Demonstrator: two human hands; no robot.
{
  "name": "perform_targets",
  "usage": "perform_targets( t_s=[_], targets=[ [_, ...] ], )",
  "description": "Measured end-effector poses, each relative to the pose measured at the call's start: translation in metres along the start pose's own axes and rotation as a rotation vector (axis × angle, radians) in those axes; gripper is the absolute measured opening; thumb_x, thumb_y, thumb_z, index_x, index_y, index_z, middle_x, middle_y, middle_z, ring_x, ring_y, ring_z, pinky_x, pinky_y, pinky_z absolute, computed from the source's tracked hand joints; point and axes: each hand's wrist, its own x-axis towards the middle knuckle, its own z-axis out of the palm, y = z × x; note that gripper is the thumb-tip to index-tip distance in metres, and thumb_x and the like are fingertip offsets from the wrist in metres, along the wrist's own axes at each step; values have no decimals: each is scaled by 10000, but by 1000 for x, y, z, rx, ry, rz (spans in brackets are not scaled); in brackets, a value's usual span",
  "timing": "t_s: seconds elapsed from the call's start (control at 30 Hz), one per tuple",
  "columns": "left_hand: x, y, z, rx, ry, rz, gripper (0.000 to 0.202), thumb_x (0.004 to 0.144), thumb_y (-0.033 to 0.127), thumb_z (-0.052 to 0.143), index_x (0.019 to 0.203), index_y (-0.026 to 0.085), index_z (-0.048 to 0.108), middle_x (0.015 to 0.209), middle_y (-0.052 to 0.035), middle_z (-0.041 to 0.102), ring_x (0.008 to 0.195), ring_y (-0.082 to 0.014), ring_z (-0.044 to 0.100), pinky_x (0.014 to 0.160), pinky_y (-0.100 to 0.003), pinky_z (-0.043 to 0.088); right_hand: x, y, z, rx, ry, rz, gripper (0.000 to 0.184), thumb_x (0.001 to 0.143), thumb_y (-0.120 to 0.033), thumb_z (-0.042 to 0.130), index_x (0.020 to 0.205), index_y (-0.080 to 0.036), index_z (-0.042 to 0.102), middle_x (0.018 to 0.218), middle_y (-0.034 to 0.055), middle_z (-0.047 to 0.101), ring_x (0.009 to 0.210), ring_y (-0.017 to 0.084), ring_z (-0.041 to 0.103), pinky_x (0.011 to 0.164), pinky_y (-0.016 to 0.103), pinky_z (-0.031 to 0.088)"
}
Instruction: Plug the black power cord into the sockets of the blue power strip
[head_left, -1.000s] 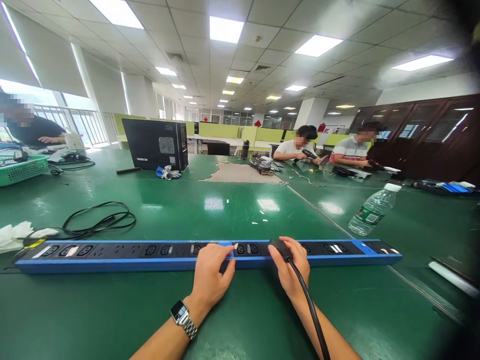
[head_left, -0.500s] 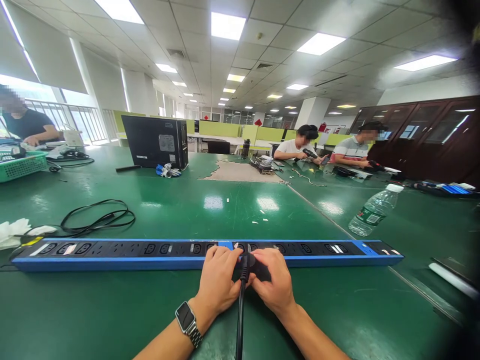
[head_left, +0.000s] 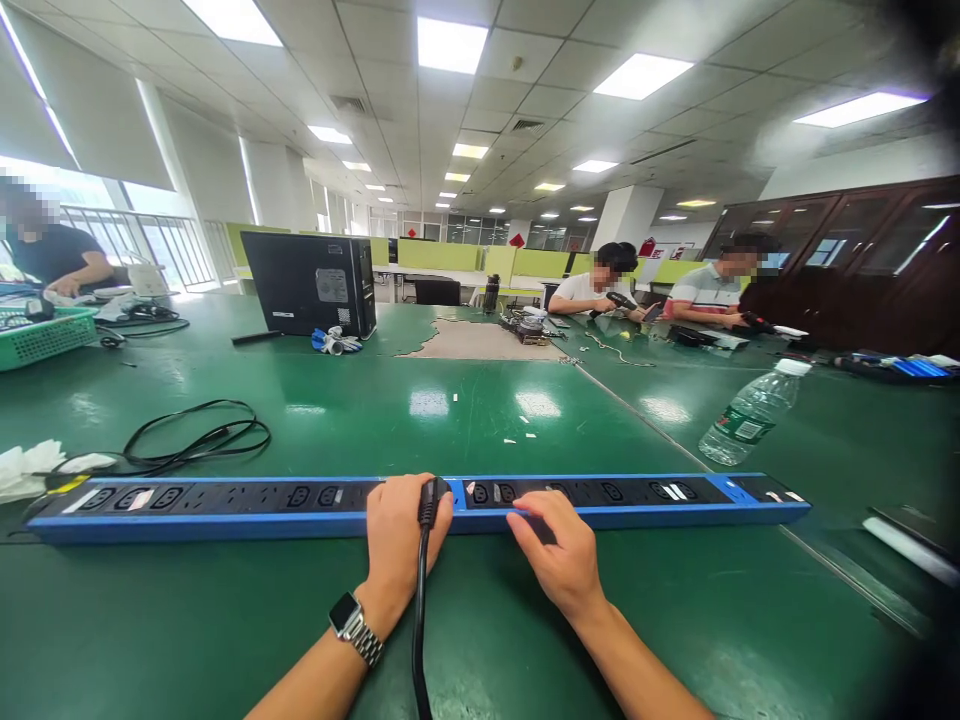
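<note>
A long blue power strip (head_left: 652, 515) with a black socket face lies across the green table in front of me. My left hand (head_left: 401, 525) is closed around a black power plug (head_left: 433, 495), over the strip's middle sockets. From the plug a thick black cable (head_left: 420, 620) runs down toward me. Part of the plug is hidden by my fingers, and I cannot tell if it sits in a socket. My right hand (head_left: 561, 550) rests near the strip's front edge, right of centre, thumb and fingers apart with nothing between them.
Behind the strip lie a coiled black cord (head_left: 199, 435) and a tilted water bottle (head_left: 754, 415). Farther back stand a black computer case (head_left: 307, 285), crumpled gloves (head_left: 335, 341) and a green basket (head_left: 49, 338). Several people sit around the table.
My left hand has moved left along the strip with the plug and its cable. The right hand has let go of the plug and opened, apart from it.
</note>
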Motion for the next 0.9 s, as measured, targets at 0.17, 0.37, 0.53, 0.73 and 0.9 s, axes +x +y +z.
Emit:
perform_targets(
  t_s=[0.17, 0.37, 0.53, 0.73, 0.9],
  targets=[
    [-3, 4, 3, 72, -29, 33, 254, 922, 388, 514, 1078, 207, 604, 1026, -59, 706, 979, -234, 612, 895, -405, 395, 0, -5, -2, 50, -44, 80, 171, 911, -231, 542, 767, -194, 625, 713, 21, 654, 653, 149, 582, 620, 284, 470],
    [4, 8, 7, 143, -39, 97, 238, 914, 379, 539, 1070, 214, 612, 982, -57, 698, 965, -234, 590, 851, -394, 401, -1, -7, 0, 55, -59, 127, 237, 922, -241, 515, 711, -190, 609, 658, 12, 628, 607, 137, 554, 595, 275, 446],
    [10, 12, 5, 155, -127, 121, 182, 874, 377, 603, 977, 230, 636, 969, -49, 674, 957, -243, 562, 806, -388, 406, -2, -6, 1, 56, -73, 136, 250, 922, -232, 521, 690, -189, 602, 645, 8, 621, 600, 133, 551, 596, 267, 436],
    [9, 11, 8, 174, -128, 106, 183, 846, 357, 636, 964, 218, 630, 970, -54, 677, 977, -265, 567, 850, -428, 398, -5, -6, 2, 42, -96, 155, 277, 926, -244, 519, 665, -186, 591, 616, 2, 596, 578, 128, 533, 574, 257, 417],
    [4, 7, 10, 129, -115, 144, 299, 865, 363, 606, 1117, 201, 593, 1076, -75, 677, 1009, -258, 578, 875, -426, 401, -5, -6, 2, 25, -110, 180, 310, 930, -269, 511, 642, -186, 591, 602, 2, 603, 562, 127, 543, 568, 253, 420]
  ],
)
